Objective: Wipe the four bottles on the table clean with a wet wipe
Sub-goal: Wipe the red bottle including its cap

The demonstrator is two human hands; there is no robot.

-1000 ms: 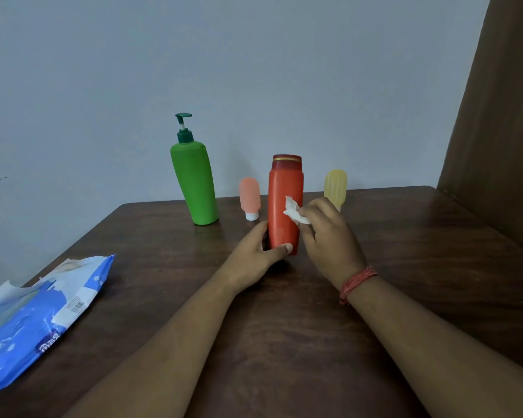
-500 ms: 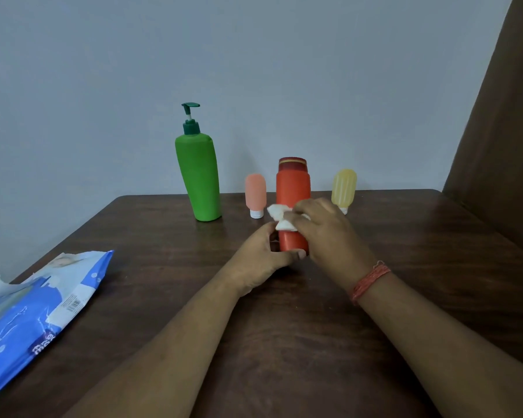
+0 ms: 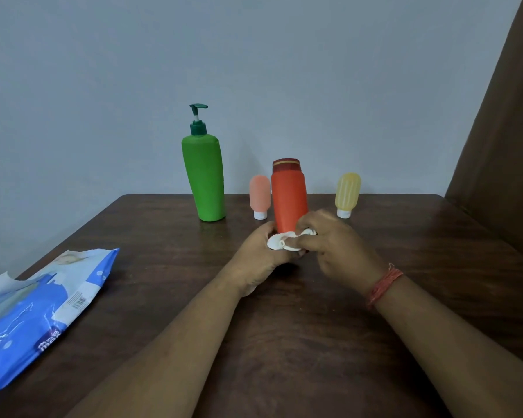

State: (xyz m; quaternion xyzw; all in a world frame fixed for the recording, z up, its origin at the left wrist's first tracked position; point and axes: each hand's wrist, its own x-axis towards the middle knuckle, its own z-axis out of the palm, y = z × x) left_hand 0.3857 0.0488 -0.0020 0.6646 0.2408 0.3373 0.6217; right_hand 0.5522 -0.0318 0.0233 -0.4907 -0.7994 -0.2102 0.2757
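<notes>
Left hand gripping the orange bottle low on the tabletop — upright. Right hand pinching the wet wipe against its base.

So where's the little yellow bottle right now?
The yellow bottle stands cap-down at the table's far edge, right of the orange bottle, untouched.

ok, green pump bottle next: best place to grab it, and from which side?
Likely the mid-body of the green pump bottle, taken from the front. It stands upright but leans, so wrap the fingers round the wide waist rather than the thin pump head, which looks too slim to steady it. Its left flank is free; the pink tube stands close on its right.
</notes>
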